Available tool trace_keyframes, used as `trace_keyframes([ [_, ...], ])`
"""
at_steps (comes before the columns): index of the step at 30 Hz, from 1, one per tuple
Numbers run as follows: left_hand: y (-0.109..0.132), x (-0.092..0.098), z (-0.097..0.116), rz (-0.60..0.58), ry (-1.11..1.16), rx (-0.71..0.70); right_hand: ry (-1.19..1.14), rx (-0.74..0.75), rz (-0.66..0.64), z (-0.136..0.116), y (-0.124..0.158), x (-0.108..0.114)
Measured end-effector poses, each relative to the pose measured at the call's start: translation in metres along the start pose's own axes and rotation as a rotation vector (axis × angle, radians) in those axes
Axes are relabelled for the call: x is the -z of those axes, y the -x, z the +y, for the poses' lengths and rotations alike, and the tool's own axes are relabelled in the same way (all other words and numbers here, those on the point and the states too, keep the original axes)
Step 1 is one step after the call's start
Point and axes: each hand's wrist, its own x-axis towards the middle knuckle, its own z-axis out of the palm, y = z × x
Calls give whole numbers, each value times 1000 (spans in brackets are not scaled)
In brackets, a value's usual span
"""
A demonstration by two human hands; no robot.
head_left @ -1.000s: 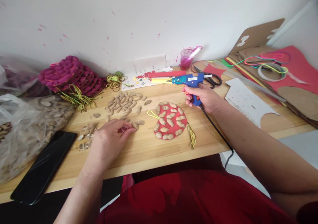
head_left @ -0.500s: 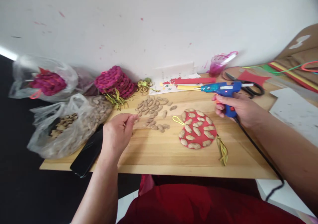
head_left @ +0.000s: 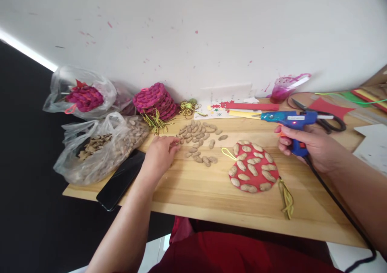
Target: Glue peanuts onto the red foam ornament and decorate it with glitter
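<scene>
My right hand point(head_left: 308, 144) is wrapped round a blue hot glue gun point(head_left: 299, 121), its nozzle pointing left and a white glue stick showing at the back. Below the gun lies a red gourd-shaped piece point(head_left: 260, 169) covered with peanuts in their shells, a yellow loop point(head_left: 229, 153) at its upper left and a yellow-green tassel point(head_left: 286, 198) at its lower right. My left hand point(head_left: 161, 154) rests at the left edge of a pile of loose peanuts point(head_left: 195, 132). Its fingers are curled together; what they pinch, if anything, is hidden.
Left are plastic bags of peanuts point(head_left: 93, 156), a black phone point(head_left: 121, 180) and purple braided pieces point(head_left: 155, 101). Scissors point(head_left: 329, 121), red paper point(head_left: 332, 107) and a pink cup point(head_left: 282, 89) stand back right. The gun's black cord point(head_left: 335, 204) trails over the front edge.
The view has swung left, so everything sits further right. My left hand has moved a little toward the peanut pile. The right hand still holds the glue gun.
</scene>
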Motion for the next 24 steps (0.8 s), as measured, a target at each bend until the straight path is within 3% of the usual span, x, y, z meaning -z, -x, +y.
trace_keyframes([
  [7, 4, -5, 14, 6, 152, -41, -10, 18, -32, 5, -2, 5],
  [14, 6, -4, 13, 47, 115, -151, -10, 32, -30, 6, -3, 4],
  [24, 6, 0, 9, 18, 86, -79, -3, 10, -19, 2, -1, 3],
])
